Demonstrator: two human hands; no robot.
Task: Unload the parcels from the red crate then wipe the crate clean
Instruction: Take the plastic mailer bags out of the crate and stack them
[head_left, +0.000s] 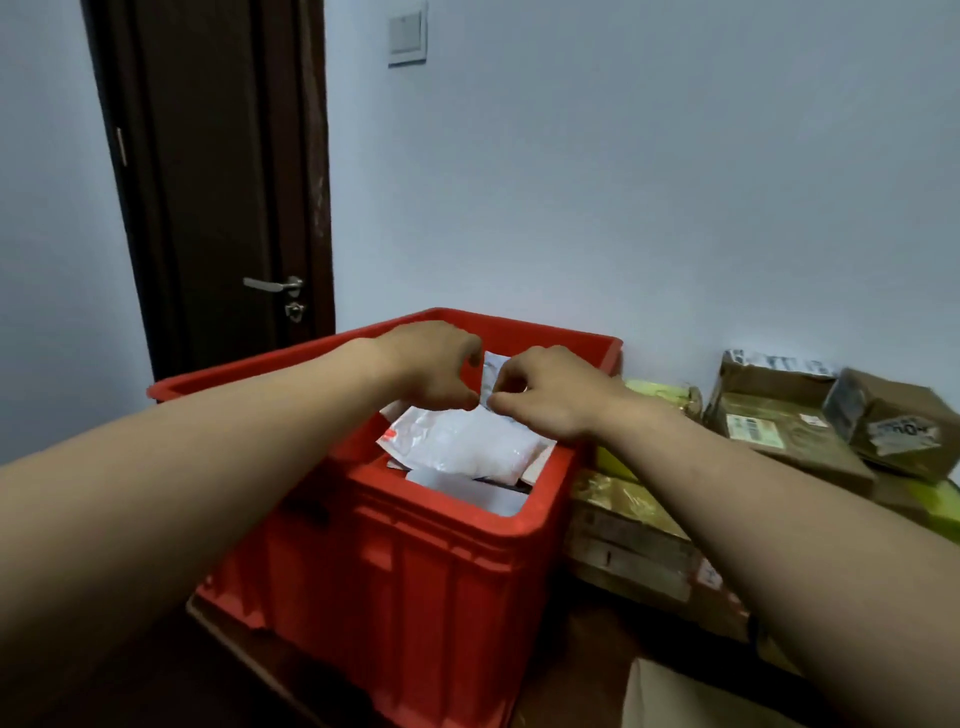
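Over the red crate (415, 561), left hand (431, 369) and right hand (545, 392) pinch-grip one white parcel (462, 441), print illegible.

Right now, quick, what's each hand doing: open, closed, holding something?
Left hand: fingers curled, pinching the small white packet at its left edge.
Right hand: pinching the same packet at its right edge.

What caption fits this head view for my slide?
Over the red crate, the left hand and right hand pinch a small white packet; white parcels inside, cardboard boxes beside it.

crate (415, 561): red | parcel (467, 447): white, red print | boxes (779, 415): brown | door (218, 182): dark brown
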